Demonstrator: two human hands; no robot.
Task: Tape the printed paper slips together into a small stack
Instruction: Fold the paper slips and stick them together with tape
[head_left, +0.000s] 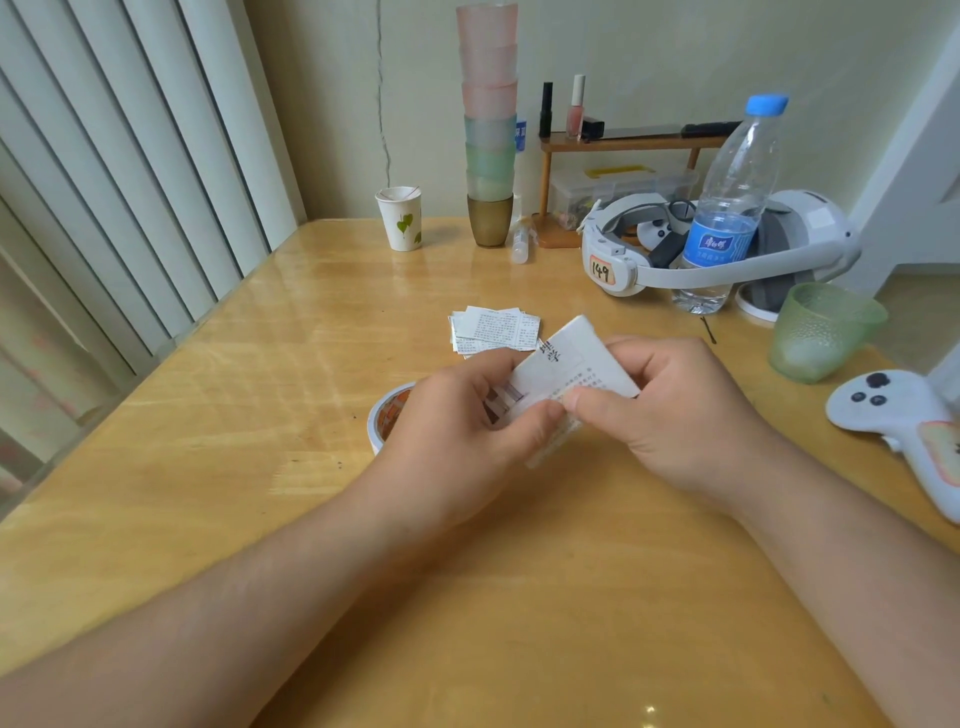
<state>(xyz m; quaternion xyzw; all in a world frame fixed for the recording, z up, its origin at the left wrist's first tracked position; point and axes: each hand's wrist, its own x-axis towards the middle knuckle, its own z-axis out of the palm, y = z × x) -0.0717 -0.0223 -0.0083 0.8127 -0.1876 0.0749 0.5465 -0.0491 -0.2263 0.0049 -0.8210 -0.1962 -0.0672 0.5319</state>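
Yellow wood, glossy under a clear cover, made up the table (218, 467), which sat in a corner with vertical blinds (104, 182) at nine o'clock and a pale wall at twelve.

Near the table's middle both hands met over a bundle of slips (571, 364). The left hand (457, 415) had its fingers curled round the bundle's lower left end, thumb on top. The right hand (670, 405) pinched the bundle's lower right edge, its thumb pressed flat on the paper and touching the left thumb. A strip of clear tape (550, 447) hung from the bundle just below the thumbs. The bundle was tilted, its far corner pointing to one o'clock, printed side up.

Just beyond the hands, at twelve o'clock, loose slips (493, 330) lay fanned on the table. A tape roll (384, 415) lay flat at nine o'clock of the left hand, partly hidden by it.

Along the far edge stood a paper cup (400, 218) at eleven o'clock, then a tall cup stack (488, 119), then a small shelf (623, 143) carrying nail polish bottles. At one o'clock a headset (727, 270) lay with a water bottle (732, 208) standing inside its strap. A green glass (821, 332) stood at two o'clock, and a white controller (904, 421) lay at three o'clock near the table edge.
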